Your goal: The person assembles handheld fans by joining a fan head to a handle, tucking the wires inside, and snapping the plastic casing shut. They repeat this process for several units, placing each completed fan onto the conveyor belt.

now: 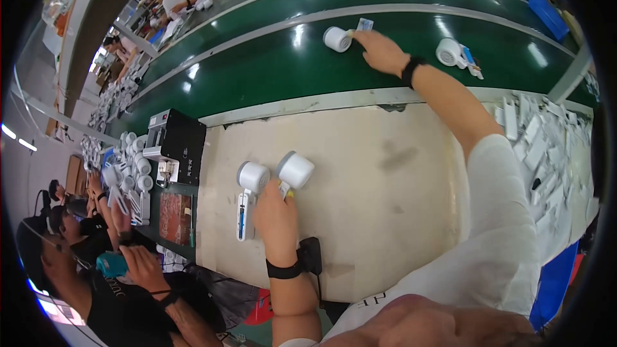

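My left hand (pixel 276 217) is closed round the handle of a white handheld device with a drum-shaped, grey-rimmed head (pixel 297 169), over the beige worktop (pixel 360 218). Just left of it lies a similar white device (pixel 252 177), its slotted handle showing a blue strip inside. My right arm stretches far forward over the green conveyor belt (pixel 257 67). There my right hand (pixel 382 53) pinches the handle end of another white device (pixel 337 39) with a round, grilled head. Its handle is mostly hidden by my fingers.
Farther right on the belt lies another white device (pixel 448 52). White plastic parts (pixel 540 154) are heaped at the right. A black box-shaped machine (pixel 183 148) stands left of the worktop, beside piled white devices (pixel 138 164). A co-worker (pixel 96 270) is close at the left.
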Tool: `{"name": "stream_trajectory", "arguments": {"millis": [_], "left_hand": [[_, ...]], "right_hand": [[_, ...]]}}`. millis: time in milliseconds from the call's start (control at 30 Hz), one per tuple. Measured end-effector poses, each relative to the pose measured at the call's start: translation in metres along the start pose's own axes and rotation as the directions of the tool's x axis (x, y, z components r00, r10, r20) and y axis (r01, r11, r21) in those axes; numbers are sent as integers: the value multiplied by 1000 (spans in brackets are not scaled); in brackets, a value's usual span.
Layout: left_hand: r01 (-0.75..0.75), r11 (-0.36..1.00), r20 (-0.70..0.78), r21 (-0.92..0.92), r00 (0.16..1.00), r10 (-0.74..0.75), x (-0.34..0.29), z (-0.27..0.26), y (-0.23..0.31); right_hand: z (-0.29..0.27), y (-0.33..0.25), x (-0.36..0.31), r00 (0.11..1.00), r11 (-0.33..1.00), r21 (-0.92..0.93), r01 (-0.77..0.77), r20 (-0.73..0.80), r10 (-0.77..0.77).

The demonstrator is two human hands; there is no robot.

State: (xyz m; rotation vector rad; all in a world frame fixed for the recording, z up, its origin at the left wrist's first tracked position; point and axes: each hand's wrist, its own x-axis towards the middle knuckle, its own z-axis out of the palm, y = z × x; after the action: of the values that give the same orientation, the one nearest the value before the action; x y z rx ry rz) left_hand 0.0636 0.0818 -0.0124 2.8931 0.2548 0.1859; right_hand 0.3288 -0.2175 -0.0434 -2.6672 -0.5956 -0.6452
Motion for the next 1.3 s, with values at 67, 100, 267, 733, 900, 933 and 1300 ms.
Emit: {"name": "stream_trajectory", "arguments": {"millis": [67, 100, 267, 733, 900, 933, 1300], "left_hand": [[-168, 986, -95, 5, 981, 168, 11, 21, 2], [-158, 987, -90, 14, 983, 158, 12, 20, 9], [-382, 922, -403, -62, 855, 327, 3, 16, 20], [-689, 480, -422, -543, 718, 553, -38, 36, 109], [-470, 273, -219, -839, 752, 621, -74, 53, 140], [-390, 171, -246, -905, 805, 540, -77, 62, 142], [-452, 291, -217, -843, 781, 585, -80, 46, 122]], "right_hand": [[22, 34, 20, 992, 969, -245, 43, -105, -71], [31, 38, 33, 992, 948, -319, 21, -110, -59], [19, 20, 54, 954, 935, -334, -122, 221, 203], [-103, -130, -160, 788, -335, 831, -444, 540, 294], [-119, -132, -223, 811, -505, 827, -247, 462, 359], [-128, -134, -230, 785, -540, 811, -227, 480, 391], [-156, -130, -271, 863, 111, 885, -453, 404, 304]]}}
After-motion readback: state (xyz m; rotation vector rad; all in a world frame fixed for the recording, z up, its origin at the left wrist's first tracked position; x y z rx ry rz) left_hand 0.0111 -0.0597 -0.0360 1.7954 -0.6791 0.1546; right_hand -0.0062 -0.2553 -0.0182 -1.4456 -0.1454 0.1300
